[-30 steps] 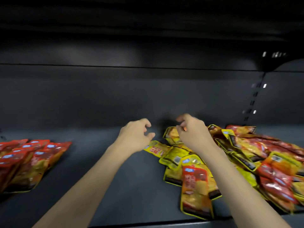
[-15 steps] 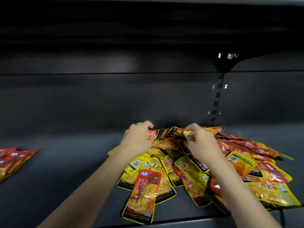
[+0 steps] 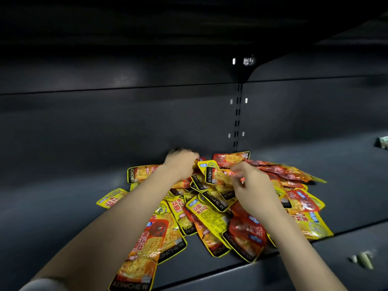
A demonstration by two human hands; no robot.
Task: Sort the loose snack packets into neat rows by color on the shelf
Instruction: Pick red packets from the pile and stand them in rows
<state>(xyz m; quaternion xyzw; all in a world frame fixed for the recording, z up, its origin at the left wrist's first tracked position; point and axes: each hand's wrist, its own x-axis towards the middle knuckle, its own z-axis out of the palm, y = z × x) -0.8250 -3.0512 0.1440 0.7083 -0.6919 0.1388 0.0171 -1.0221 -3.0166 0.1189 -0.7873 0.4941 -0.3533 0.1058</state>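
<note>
A loose pile of yellow and red snack packets [image 3: 212, 215] lies mixed on the dark shelf [image 3: 63, 206], spreading from the back wall to the front edge. My left hand [image 3: 180, 164] reaches into the back of the pile with curled, blurred fingers at the top corner of a raised yellow packet [image 3: 212, 173]. On that same packet's right side, my right hand [image 3: 254, 185] pinches with thumb and fingers. One orange-red packet [image 3: 142, 253] hangs over the shelf's front lip under my left forearm.
The shelf's back wall has a slotted upright [image 3: 237, 122] just behind the pile. A small green item [image 3: 382, 142] sits at the far right edge. A pale label [image 3: 363, 259] shows on the lower front rail. Bare shelf stretches to the left.
The view has swung right, so the red row at the left is out of sight. Both hands went from above the shelf into the pile, and a yellow packet now stands raised between them.
</note>
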